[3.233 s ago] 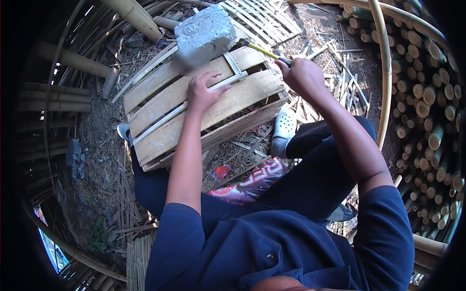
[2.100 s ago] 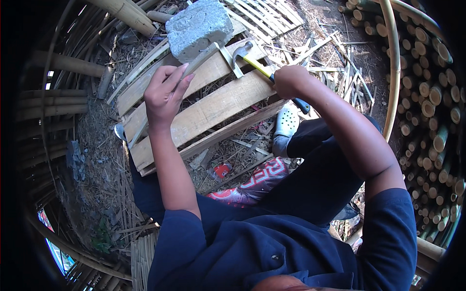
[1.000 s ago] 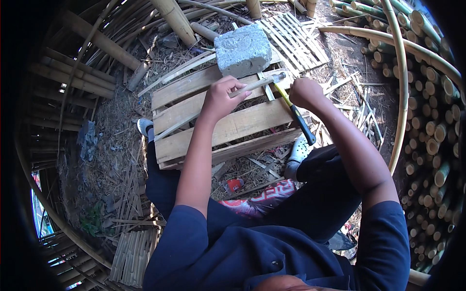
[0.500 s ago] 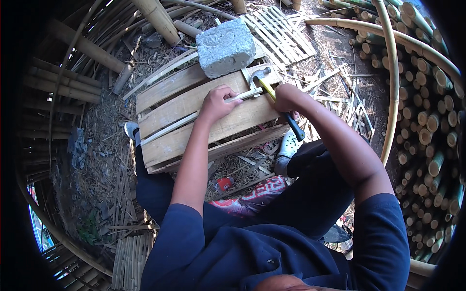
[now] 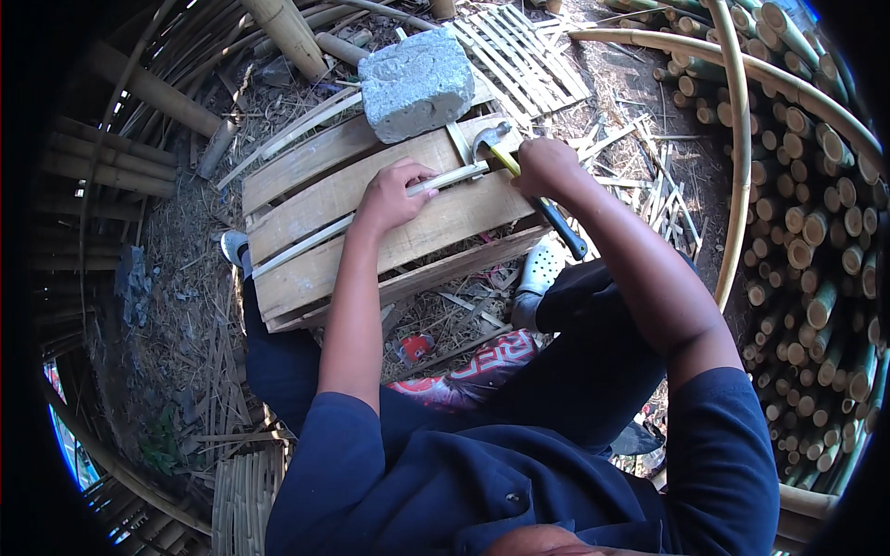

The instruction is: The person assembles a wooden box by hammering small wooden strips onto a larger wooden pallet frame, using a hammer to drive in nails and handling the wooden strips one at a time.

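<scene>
A slatted wooden platform (image 5: 408, 236) stands low in front of me. Across its top lies a thin pale bamboo strip (image 5: 454, 177), and my left hand (image 5: 397, 193) is closed around it, thumb stretched toward the strip's right end. My right hand (image 5: 547, 170) grips a hammer (image 5: 562, 228) with a yellow and black handle, fingers wrapped around its middle. The metal hammer head, a curved claw type, is just beyond the strip's right end; whether it touches cannot be told. Another short pale slat (image 5: 459, 144) lies crosswise beside the hammer head.
A rough grey concrete block (image 5: 417, 85) rests on the platform's far side. Behind it lies a slatted bamboo panel (image 5: 524, 60). Cut bamboo poles (image 5: 816, 250) are stacked at right, behind a curved pole (image 5: 737, 167). Splinters and strips litter the ground around my feet.
The whole view has shifted slightly. Relative to the platform, my right hand and the hammer have moved a little right, the hand also slightly farther away. My left hand still holds the strip.
</scene>
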Motion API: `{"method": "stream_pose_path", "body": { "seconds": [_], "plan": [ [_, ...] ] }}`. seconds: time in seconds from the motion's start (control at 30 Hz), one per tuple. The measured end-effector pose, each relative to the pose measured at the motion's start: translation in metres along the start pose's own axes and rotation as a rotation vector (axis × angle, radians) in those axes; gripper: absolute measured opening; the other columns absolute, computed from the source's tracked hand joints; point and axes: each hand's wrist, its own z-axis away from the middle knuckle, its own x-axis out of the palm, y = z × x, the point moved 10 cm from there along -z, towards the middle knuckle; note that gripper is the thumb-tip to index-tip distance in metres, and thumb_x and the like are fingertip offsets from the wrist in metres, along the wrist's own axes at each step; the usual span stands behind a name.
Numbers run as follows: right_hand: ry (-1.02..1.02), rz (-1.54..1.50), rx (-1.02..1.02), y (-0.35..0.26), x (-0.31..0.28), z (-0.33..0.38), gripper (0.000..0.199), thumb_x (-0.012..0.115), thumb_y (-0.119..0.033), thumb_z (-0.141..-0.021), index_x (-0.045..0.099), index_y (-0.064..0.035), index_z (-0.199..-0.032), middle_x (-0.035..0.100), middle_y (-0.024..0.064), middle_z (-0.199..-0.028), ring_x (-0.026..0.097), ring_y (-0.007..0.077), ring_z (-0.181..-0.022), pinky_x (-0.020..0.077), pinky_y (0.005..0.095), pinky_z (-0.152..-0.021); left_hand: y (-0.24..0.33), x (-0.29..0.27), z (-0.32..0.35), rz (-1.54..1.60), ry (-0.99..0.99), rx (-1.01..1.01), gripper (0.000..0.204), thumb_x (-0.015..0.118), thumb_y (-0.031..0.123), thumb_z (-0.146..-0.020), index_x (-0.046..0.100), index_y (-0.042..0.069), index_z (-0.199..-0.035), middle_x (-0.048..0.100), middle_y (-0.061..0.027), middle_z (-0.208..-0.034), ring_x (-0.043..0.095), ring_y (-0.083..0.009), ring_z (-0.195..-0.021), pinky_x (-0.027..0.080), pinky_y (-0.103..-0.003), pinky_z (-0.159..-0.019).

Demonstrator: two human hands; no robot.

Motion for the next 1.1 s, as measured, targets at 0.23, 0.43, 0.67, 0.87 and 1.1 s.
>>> {"method": "stream_pose_path", "body": {
  "seconds": [0.23, 0.43, 0.67, 0.87, 1.1],
  "plan": [
    [-0.052, 0.016, -0.034, -0.015, 0.008, 0.001, 0.02, 0.065, -0.013, -0.084, 0.078, -0.0042, -0.097, 0.077, 0.0142, -0.095, 0.075, 0.0312, -0.092, 0.0594, 0.0408, -0.077, -0.012, -0.015, 0.029, -0.306, -0.07, -0.2, 0.026, 0.077, 0.028, -0.089, 0.078, 0.022, -0.114, 0.07, -0.0045, -0.099, 0.069, -0.027, -0.091, 0.054, -0.041, -0.08],
    [-0.003, 0.035, -0.021, -0.01, 0.005, -0.002, 0.029, 0.077, -0.026, -0.08, 0.075, -0.0017, -0.096, 0.075, 0.0206, -0.094, 0.074, 0.0358, -0.091, 0.0599, 0.0451, -0.08, -0.008, -0.015, 0.024, -0.316, -0.031, -0.111, 0.023, 0.074, 0.026, -0.092, 0.078, 0.024, -0.115, 0.065, -0.0057, -0.094, 0.066, -0.0269, -0.087, 0.053, -0.041, -0.077],
    [-0.029, 0.062, -0.019, -0.015, -0.001, 0.003, 0.021, 0.064, -0.007, -0.083, 0.075, -0.0007, -0.099, 0.075, 0.0185, -0.1, 0.074, 0.0341, -0.096, 0.0599, 0.0429, -0.079, 0.002, -0.026, 0.024, -0.237, 0.024, -0.073, 0.027, 0.074, 0.017, -0.092, 0.076, 0.017, -0.119, 0.063, -0.0085, -0.09, 0.062, -0.0242, -0.079, 0.049, -0.037, -0.072],
    [0.255, -0.185, -0.289, -0.033, -0.031, 0.003, 0.066, 0.077, -0.008, -0.074, 0.047, -0.0013, -0.132, 0.069, 0.0182, -0.103, 0.068, 0.036, -0.089, 0.0559, 0.0439, -0.081, 0.026, -0.053, 0.028, -0.204, 0.136, 0.028, 0.027, 0.076, 0.019, -0.09, 0.077, 0.018, -0.117, 0.063, -0.0073, -0.09, 0.064, -0.0245, -0.082, 0.052, -0.039, -0.072],
    [0.112, -0.762, -0.526, -0.075, -0.053, 0.014, 0.052, 0.078, -0.038, -0.092, 0.063, 0.0038, -0.118, 0.073, 0.009, -0.096, 0.068, 0.0171, -0.097, 0.0541, 0.0326, -0.087, 0.036, -0.067, 0.042, -0.167, 0.221, 0.017, 0.028, 0.077, 0.02, -0.089, 0.077, 0.015, -0.117, 0.067, -0.0057, -0.095, 0.066, -0.0246, -0.088, 0.054, -0.039, -0.076]
  ]
}}
